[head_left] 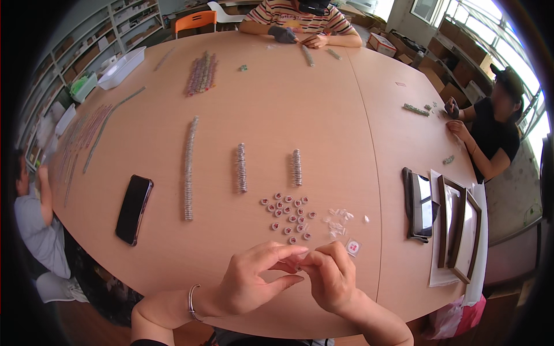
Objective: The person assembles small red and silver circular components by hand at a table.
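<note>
My left hand [254, 279], with a silver bangle at its wrist, curves in from the left over the table's near edge. Its fingertips meet those of my right hand [332, 277], which is closed in a pinch. Something tiny sits between the fingertips, too hidden to name. Just beyond lie several small round pieces with red centres [289, 219] and pale rims. To their right is a scatter of small clear pieces [337, 222]. Close to my right hand lies a small clear square [353, 247] with a red pattern.
Two short silvery stacks [242, 168] and a long silvery row [191, 170] lie ahead. A black phone [134, 210] is at left; a tablet [420, 205] and dark frames [459, 228] at right. People work at the far, right and left sides. A white tub [121, 68] stands far left.
</note>
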Motion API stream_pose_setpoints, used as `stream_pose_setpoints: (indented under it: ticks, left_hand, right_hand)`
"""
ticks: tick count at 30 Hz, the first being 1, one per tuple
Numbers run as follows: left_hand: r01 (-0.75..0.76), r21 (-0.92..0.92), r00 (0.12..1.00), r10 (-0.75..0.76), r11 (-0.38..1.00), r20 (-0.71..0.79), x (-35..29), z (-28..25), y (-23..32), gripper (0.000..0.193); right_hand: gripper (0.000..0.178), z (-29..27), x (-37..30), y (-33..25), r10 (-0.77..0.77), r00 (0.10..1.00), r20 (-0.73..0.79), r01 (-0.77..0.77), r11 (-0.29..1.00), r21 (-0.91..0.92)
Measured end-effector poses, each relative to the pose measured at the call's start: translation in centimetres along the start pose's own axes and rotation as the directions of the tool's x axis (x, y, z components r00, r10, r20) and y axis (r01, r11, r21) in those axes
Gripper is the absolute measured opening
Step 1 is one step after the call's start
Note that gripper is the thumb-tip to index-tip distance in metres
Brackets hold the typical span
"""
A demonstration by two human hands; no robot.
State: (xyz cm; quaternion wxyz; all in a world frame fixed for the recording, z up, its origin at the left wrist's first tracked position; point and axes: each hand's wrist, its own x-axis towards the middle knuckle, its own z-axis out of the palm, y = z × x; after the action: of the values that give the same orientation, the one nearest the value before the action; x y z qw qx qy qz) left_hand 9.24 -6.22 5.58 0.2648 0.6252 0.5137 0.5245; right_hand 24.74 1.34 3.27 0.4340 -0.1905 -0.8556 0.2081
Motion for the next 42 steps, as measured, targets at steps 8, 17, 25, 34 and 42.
stream_pose_setpoints:
  ticks: [8, 17, 25, 34, 42]
  left_hand:
    - [0.677, -0.592, 0.735, -0.426, 0.437, 0.527, 0.5, -1.4, -1.7, 0.028]
    - [0.631, -0.761, 0.744, -0.397, 0.154, 0.537, -0.1, -0.8, -2.8, 0.026]
    - [0.603, -0.793, 0.735, -0.445, 0.084, 0.511, 0.6, -1.5, -3.6, 0.025]
    - [0.524, -0.345, 0.846, -0.523, 0.779, 0.103, 5.7, -0.8, -5.4, 0.014]
    - [0.249, 0.297, 0.968, -0.241, 0.922, -0.065, 9.3, 0.7, -8.0, 0.009]
  right_hand:
    - [0.022, -0.9, -0.1, -0.2, -0.027, 0.999, 0.047, 0.025, 0.999, 0.043]
    - [0.024, -1.0, 0.0, -0.3, -0.101, 0.99, 0.096, 0.099, 0.995, 0.029]
    - [0.022, -1.9, 0.0, -0.4, -0.163, 0.961, 0.222, 0.153, 0.986, 0.059]
    - [0.018, -3.6, -2.0, 4.1, 0.162, 0.984, -0.072, -0.167, 0.984, -0.064]
    - [0.02, -4.1, -1.8, 4.6, 0.155, 0.986, -0.066, -0.162, 0.981, -0.112]
